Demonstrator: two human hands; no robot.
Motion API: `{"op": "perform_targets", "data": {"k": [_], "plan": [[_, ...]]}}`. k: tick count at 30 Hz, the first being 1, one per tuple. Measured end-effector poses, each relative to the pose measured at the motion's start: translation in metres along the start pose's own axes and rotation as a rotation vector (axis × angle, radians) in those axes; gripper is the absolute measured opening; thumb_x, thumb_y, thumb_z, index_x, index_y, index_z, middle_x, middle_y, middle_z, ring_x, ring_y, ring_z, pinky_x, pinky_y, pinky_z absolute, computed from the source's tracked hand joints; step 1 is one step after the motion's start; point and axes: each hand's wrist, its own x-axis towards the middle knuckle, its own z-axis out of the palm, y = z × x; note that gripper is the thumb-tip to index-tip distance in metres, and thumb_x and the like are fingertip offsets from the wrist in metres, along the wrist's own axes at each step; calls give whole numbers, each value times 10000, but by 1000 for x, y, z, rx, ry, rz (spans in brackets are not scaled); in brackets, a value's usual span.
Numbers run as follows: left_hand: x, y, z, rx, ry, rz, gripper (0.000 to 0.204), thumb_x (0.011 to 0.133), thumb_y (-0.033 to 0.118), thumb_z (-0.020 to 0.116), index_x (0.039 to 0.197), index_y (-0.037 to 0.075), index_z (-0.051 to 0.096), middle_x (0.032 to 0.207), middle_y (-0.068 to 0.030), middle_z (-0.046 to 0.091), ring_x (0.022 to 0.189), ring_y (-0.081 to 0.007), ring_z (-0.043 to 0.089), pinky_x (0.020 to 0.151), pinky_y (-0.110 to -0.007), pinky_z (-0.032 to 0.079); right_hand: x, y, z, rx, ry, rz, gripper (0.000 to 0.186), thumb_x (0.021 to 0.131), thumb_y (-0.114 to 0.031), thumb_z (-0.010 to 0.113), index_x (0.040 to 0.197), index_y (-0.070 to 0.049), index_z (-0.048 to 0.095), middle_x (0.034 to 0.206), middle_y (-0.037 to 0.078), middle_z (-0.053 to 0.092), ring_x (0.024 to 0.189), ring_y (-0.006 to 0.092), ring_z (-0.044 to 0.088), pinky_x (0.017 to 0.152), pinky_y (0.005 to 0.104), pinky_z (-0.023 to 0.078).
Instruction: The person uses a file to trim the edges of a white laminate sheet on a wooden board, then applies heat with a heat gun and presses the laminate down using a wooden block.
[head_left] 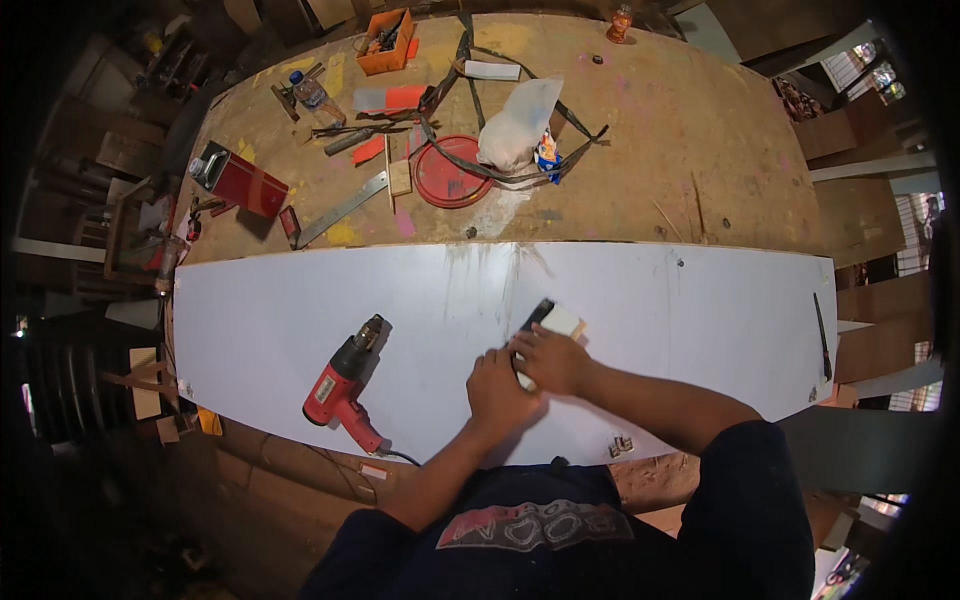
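Note:
A long white panel (pixel 250 290) lies across the near part of the workbench. Around its middle, both my hands are on a small flat block (pixel 562 320), white on top with a black strip along its left side and a wood-coloured right edge. My left hand (pixel 498 388) is closed round its near left part. Over its middle, my right hand (pixel 552 358) grips it with bent fingers, close against the left. The block's underside and near end are largely hidden. A red heat gun (pixel 342 380) rests on the panel left of my hands, its cord running toward the near edge.
Behind the panel are a red round lid (pixel 450 172), a white plastic bag (pixel 520 128), black straps, a metal square (pixel 345 208), a red can (pixel 240 180), a bottle (pixel 315 97) and an orange box (pixel 386 42). A thin dark tool (pixel 822 335) lies at the panel's right end.

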Motion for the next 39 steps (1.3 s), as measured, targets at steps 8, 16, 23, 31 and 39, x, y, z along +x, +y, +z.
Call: {"op": "perform_targets", "data": {"k": [8, 16, 23, 31, 39], "plan": [[84, -6, -1, 32, 53, 90, 344, 769, 260, 842, 941, 9, 682, 908, -197, 695, 869, -420, 683, 787, -534, 567, 45, 68, -17, 24, 93, 54, 230, 899, -215, 666, 1043, -97, 800, 1198, 76, 746, 1185, 259, 688, 1095, 446, 518], [159, -29, -16, 154, -14, 173, 424, 737, 392, 851, 912, 23, 735, 970, -222, 756, 916, -413, 743, 847, -506, 597, 84, 96, -42, -23, 198, 177, 157, 839, -162, 706, 957, -96, 785, 1012, 77, 753, 982, 301, 732, 857, 438, 594], [16, -14, -30, 114, -439, 123, 572, 708, 373, 819, 1149, 17, 740, 1108, -204, 750, 1049, -398, 723, 921, -495, 594, -12, -44, 8, 111, 33, 297, 319, 880, -224, 672, 1083, 6, 759, 1064, 185, 745, 1111, 373, 711, 943, 529, 560], [6, -42, -14, 90, -206, 425, 785, 618, 313, 845, 1295, -36, 655, 1184, -203, 722, 1045, -387, 701, 872, -464, 600, -17, -79, 25, -138, 155, 333, 514, 936, -229, 612, 1334, 87, 691, 1452, 327, 621, 1410, 471, 574, 1205, 620, 419], [86, -53, -23, 97, -124, 498, 673, 667, 173, 789, 1287, -49, 651, 1186, -213, 714, 1045, -394, 696, 899, -471, 592, 39, -10, 29, -202, 207, 357, 532, 927, -227, 636, 1351, 92, 675, 1484, 343, 590, 1431, 480, 553, 1215, 617, 420]]}}
